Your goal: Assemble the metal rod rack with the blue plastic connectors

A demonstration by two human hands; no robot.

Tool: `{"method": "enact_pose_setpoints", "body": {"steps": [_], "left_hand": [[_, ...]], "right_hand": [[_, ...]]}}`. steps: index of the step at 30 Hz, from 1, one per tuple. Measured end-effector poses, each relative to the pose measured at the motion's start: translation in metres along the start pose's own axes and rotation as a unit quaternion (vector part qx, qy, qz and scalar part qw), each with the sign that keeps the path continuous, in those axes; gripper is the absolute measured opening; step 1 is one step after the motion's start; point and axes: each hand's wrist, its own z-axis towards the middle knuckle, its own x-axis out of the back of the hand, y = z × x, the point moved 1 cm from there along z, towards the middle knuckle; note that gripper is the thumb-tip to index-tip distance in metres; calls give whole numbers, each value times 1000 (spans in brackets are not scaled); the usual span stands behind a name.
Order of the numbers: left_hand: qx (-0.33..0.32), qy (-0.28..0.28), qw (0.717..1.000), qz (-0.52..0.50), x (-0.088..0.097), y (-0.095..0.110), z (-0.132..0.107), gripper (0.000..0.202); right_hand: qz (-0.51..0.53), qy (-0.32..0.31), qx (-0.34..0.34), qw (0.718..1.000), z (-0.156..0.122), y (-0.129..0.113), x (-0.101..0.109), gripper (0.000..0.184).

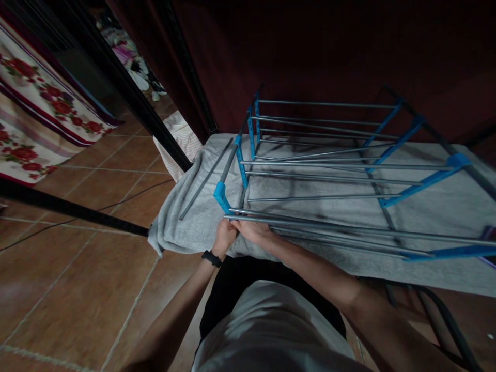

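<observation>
A rack of grey metal tubes [329, 180] joined by blue plastic brackets stands on a bed-like surface covered with grey cloth. My left hand [225, 235], with a dark band on its wrist, is closed at the rack's near left corner, just below a blue corner connector [220, 195]. Right beside it, my right hand [251, 230] reaches under the long front tubes, its fingers bent around the same corner. The tubes and the hands themselves partly hide the fingertips. A loose grey tube [203, 183] lies on the cloth left of the rack.
The grey cloth [174, 232] hangs over the left edge of the surface. Black metal posts [127, 88] and a dark bar [70, 209] frame that side. A floral curtain [50, 103] hangs beyond, over a tiled floor [70, 274] crossed by a thin cable. A dark red curtain [329, 51] is behind the rack.
</observation>
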Motion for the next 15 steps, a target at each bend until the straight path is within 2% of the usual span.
{"method": "enact_pose_setpoints", "body": {"steps": [7,15], "left_hand": [[4,-18,1000,1,-1,1,0,11],[10,-34,998,44,0,9,-2,15]], "right_hand": [[5,50,37,998,3,4,10,17],[31,44,49,997,-1,-3,18,14]]}}
